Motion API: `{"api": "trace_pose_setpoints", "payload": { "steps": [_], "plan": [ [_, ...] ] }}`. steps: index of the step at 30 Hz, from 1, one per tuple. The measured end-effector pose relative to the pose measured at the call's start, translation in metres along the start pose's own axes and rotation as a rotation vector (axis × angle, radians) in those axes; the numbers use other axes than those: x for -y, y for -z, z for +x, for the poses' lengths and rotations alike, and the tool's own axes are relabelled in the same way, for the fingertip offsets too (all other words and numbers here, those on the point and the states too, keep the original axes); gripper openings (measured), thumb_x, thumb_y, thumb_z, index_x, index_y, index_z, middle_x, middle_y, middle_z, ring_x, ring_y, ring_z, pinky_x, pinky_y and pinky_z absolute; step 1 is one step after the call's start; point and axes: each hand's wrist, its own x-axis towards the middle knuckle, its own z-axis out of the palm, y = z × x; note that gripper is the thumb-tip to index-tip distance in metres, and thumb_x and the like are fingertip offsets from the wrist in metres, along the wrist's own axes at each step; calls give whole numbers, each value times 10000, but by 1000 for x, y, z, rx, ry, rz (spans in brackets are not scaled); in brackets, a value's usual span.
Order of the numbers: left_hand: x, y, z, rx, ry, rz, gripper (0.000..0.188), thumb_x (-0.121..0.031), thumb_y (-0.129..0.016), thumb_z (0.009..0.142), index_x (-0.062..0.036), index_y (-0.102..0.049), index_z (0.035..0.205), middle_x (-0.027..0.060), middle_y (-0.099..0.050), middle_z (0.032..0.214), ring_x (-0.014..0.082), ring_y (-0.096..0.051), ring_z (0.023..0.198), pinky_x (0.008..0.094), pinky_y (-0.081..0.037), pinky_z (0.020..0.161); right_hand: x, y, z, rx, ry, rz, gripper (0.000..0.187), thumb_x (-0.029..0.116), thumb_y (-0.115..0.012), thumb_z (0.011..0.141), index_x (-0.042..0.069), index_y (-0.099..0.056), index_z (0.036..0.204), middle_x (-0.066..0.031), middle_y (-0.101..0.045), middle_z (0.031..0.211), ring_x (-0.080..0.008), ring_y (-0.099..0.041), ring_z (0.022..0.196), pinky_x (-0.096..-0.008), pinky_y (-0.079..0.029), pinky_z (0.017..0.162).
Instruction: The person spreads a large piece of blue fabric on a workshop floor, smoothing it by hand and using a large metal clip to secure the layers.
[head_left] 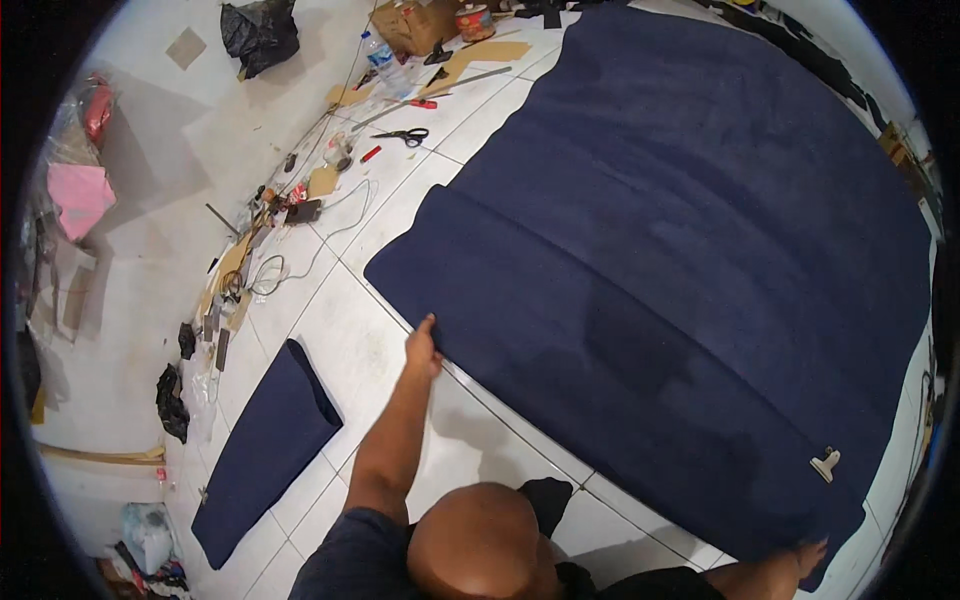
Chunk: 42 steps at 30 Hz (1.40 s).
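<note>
Two hands (424,350) touching broad, matte, creased navy cloth (660,230).

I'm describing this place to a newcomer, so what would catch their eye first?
Probably the large dark blue cloth, spread over the white tiled floor across the picture's right side. The left hand is at its near edge, the right hand at its lower right corner. A smaller dark blue piece lies lower left.
</note>
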Motion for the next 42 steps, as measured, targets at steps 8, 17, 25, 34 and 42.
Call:
{"api": "trace_pose_setpoints", "payload": {
  "steps": [8, 17, 25, 34, 42],
  "plan": [
    [-82, 14, 67, -84, -152, 93, 401, -233, -585, 877, 57, -518, 1145, 179, -606, 1104, 293, -615, 969, 441, -515, 829, 236, 202, -82, 746, 1289, -151, 606, 71, -647, 793, 32, -387, 1339, -233, -388, 1370, -404, -391, 1262, -480, -330, 1049],
    [-114, 14, 97, -140, -322, 557, 299, -356, -602, 879, -90, -521, 989, 13, -494, 761, 111, -432, 569, 286, -401, 467, 275, 78, -116, 393, 1346, 129, 521, 210, -625, 764, 12, -445, 1210, -210, -448, 1191, -412, -497, 1059, -461, -415, 912],
    [-155, 39, 92, 10, -179, 743, 300, -390, -607, 873, -105, -513, 879, 25, -527, 779, 119, -508, 596, 270, -485, 551, 295, 80, -116, 712, 1240, 450, 273, 9, -454, 864, -28, -480, 1133, -218, -400, 1254, -388, -476, 1143, -423, -412, 978],
    [-144, 58, 92, -3, -204, 760, 260, -257, -647, 857, -87, -463, 787, 29, -494, 588, 124, -456, 410, 261, -430, 405, 286, 84, -110, 998, 1100, 544, 272, 27, -510, 820, -10, -524, 1089, -220, -323, 1359, -389, -305, 1320, -440, -268, 1092],
    [-85, 14, 53, -468, -502, 572, 609, -438, -609, 858, 19, -425, 1216, 136, -564, 986, 185, -535, 691, 312, -440, 558, 278, 167, -130, 520, 1372, 71, 388, 64, -548, 827, 57, -506, 1213, -174, -383, 1354, -351, -395, 1272, -473, -308, 1068]
  ]
}}
